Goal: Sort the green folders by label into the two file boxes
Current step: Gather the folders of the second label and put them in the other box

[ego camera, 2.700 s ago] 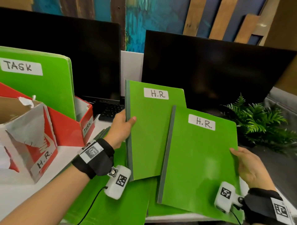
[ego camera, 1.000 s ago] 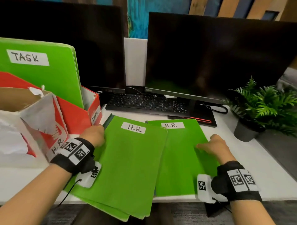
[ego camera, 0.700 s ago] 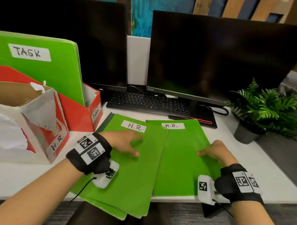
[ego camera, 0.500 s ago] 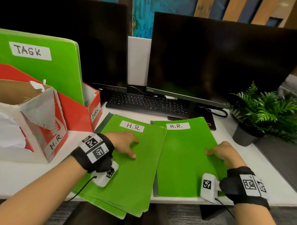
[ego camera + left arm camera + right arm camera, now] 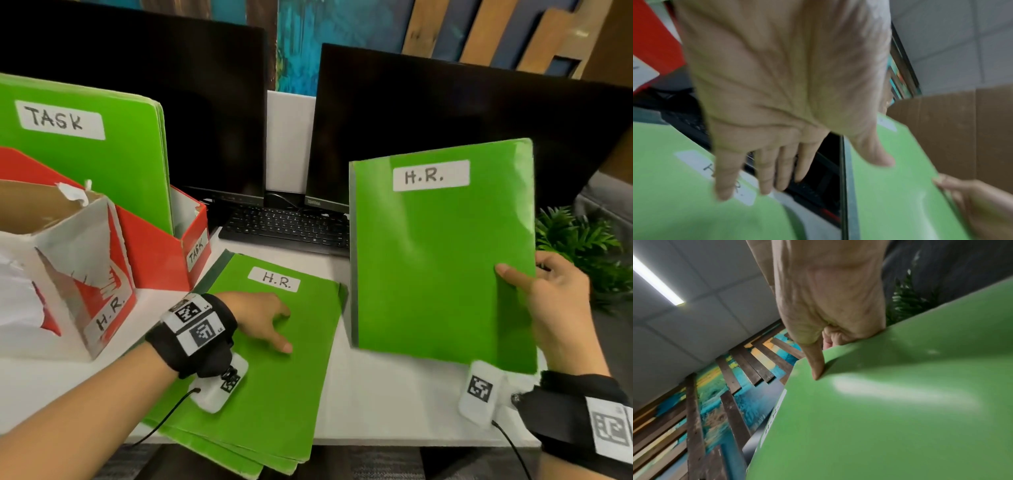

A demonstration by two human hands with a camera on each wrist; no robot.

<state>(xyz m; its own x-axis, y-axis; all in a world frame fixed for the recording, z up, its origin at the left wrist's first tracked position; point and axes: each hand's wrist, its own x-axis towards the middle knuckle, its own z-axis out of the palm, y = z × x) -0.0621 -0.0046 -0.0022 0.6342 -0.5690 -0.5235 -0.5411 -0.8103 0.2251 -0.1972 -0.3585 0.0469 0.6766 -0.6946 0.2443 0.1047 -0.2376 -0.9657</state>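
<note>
- The right hand (image 5: 561,308) pinches the raised H.R. folder (image 5: 442,253) at its right edge, thumb in front; a one-edge hold could let the folder sag or slip.
- The left hand (image 5: 260,318) lies flat, fingers straight, on the stack (image 5: 274,377) near left on the surface (image 5: 383,394).
- The H.R. box (image 5: 85,270) stands far left; the carry crosses the stack and could clip the TASK box (image 5: 161,250).
- The stack overhangs the near edge and might slide off.

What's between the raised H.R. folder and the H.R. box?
In the head view: the flat folder stack with the left hand on it, between raised folder and H.R. box.
</note>
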